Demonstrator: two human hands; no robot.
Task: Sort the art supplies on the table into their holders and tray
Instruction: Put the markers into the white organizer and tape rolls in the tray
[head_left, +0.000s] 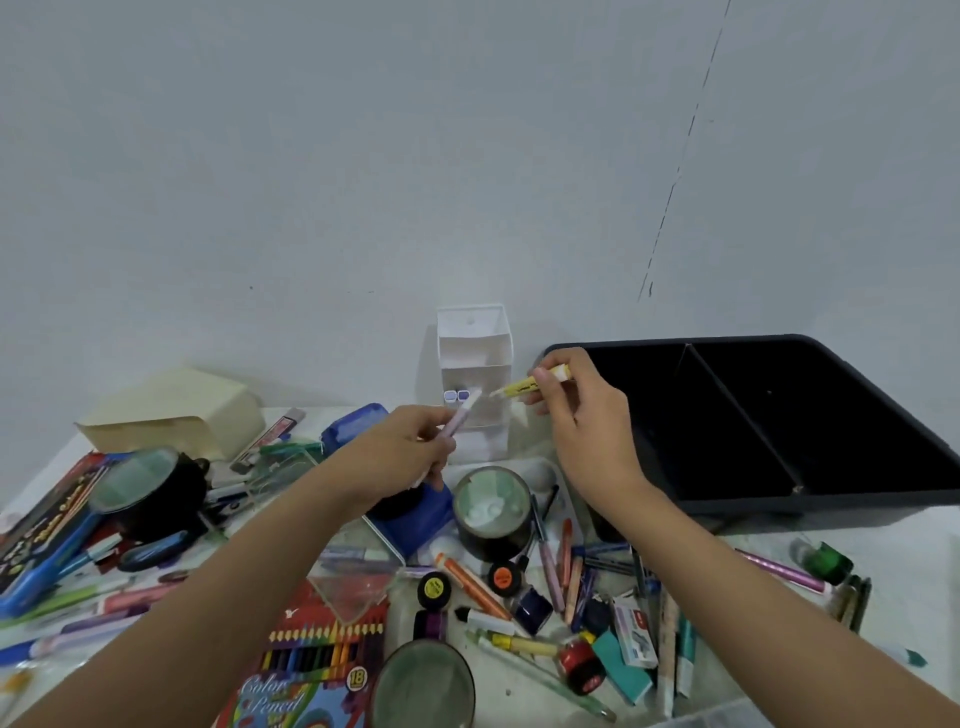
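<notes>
A white tiered holder (475, 358) stands against the wall at the table's back, with two purple-capped markers (455, 396) in its lower tier. My left hand (402, 452) grips a pale lilac marker (460, 423), its tip aimed at the holder's front. My right hand (582, 410) holds a yellow highlighter (530, 385) pointing left toward the same holder. A black divided tray (831, 512) sits to the right of the holder. Loose pens, crayons and paint pots (550, 571) litter the table in front.
A cream box (171, 415) sits back left, a blue case (415, 514) under my left hand, and a tape roll (493, 512) in front of the holder. A coloured pencil box (317, 665), two magnifiers (423, 686) and a green pot (827, 562) lie around.
</notes>
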